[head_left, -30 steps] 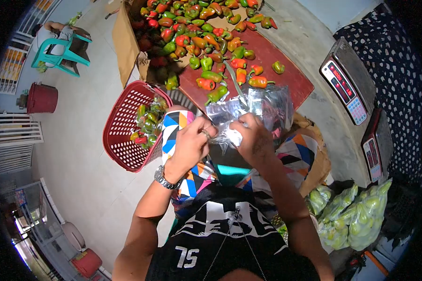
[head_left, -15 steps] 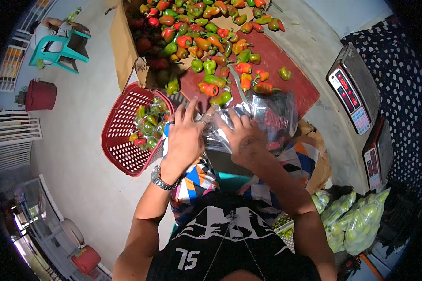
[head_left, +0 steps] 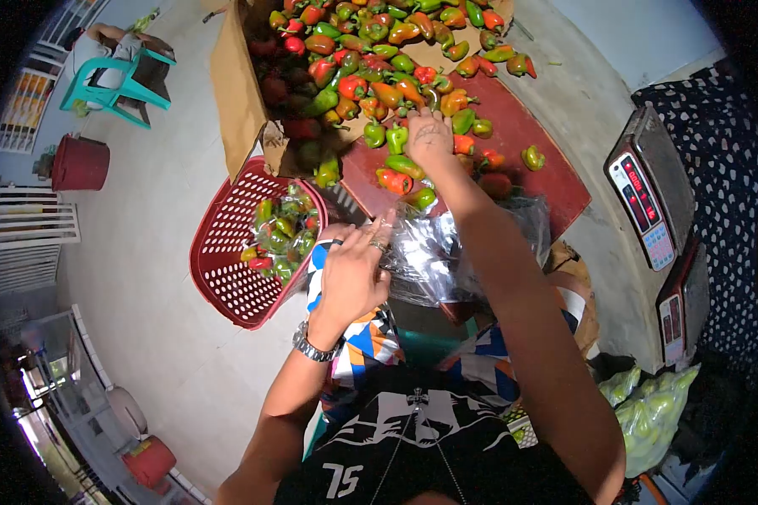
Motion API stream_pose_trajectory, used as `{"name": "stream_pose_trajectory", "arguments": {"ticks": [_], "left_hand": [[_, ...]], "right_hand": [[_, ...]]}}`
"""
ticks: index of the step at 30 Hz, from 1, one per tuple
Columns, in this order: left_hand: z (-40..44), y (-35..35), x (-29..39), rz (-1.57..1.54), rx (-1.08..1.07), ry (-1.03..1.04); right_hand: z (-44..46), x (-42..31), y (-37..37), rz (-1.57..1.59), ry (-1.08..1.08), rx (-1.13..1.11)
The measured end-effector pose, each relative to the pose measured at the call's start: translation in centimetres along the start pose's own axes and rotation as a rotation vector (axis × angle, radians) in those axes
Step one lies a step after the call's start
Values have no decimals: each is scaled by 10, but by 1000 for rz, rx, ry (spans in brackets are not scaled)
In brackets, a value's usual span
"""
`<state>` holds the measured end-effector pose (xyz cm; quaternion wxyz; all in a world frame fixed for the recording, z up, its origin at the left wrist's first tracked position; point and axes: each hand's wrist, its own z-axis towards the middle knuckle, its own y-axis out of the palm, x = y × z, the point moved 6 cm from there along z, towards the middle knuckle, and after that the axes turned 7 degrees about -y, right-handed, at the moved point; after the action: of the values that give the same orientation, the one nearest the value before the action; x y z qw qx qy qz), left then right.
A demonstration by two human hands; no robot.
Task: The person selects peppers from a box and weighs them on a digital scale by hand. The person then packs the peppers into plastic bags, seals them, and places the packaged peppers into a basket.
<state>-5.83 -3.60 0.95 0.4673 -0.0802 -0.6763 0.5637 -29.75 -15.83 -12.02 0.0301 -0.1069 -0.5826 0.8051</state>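
My left hand (head_left: 355, 273), wearing rings and a metal wristwatch (head_left: 314, 343), is closed on the left edge of a clear plastic bag (head_left: 425, 257) above my lap. The bag lies crumpled along the front of a red board (head_left: 526, 126). My right hand (head_left: 429, 139) reaches over the bag to the peppers on the board. Its fingertips are bent down among them and largely hidden, so I cannot tell if one is gripped. Close beside it are a green pepper (head_left: 397, 139) and an orange-red pepper (head_left: 463, 144).
A cardboard box (head_left: 232, 93) spills many peppers onto the board. At left stands a red perforated basket (head_left: 227, 252) holding bagged peppers (head_left: 282, 227). Two digital scales, one nearer the back (head_left: 640, 202), stand at right. Bags of pale green produce (head_left: 657, 417) lie at lower right.
My right hand has left the plastic bag and moved forward to the peppers on the board. The left hand stays at the bag. The whole view has shifted slightly.
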Motion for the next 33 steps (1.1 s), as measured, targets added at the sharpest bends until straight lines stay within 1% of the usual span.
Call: {"name": "stream_pose_trajectory", "arguments": {"ticks": [1,4,5,7,8,9,12,13,16,18,19,22,23,26,27,30,32,33], "left_hand": [[-2,1,-4,-18,4,-16],[-4,-4,-13,3,11,-10],[-4,-7,-15,-20,13,-18],[-3,-7,-18,-34,-15,-27],[-4,-7,-19,-38,-31,-31],[-3,-8,-18,-44,-28,-27],[-2,-8,-15,-60,-23,-25],[-1,-7,-15,-65,-23,-33],[0,-8,-16,-59,-1,-26],[-3,-8,-17,-43,41,11],[-2,-9,-18,-45,36,-2],[-4,-9,-18,-54,14,-20],[-4,-9,-19,-54,16,-15],[-3,-5,-18,-49,55,27],[-4,-5,-16,-47,70,45],[-2,-2,-14,-55,0,-18],[-2,-1,-14,-56,-1,-14],[-2,-1,-14,-57,-1,-13]], "right_hand": [[2,-2,4,-23,13,28],[6,26,2,355,380,32],[1,37,-7,578,543,121],[11,40,-56,497,526,77],[14,41,-67,459,520,55],[23,49,-56,359,443,85],[47,56,-44,248,431,-144],[54,62,-30,193,422,-185],[57,76,-11,151,406,-121],[57,103,3,405,519,-194],[55,111,4,532,574,-231],[28,118,-8,1451,749,-76],[26,117,-13,1773,629,-61],[12,98,-39,2215,537,-29],[9,94,-45,2229,599,10],[5,83,-60,2429,584,102],[6,100,-38,2512,504,53],[8,98,-39,2552,463,28]]}}
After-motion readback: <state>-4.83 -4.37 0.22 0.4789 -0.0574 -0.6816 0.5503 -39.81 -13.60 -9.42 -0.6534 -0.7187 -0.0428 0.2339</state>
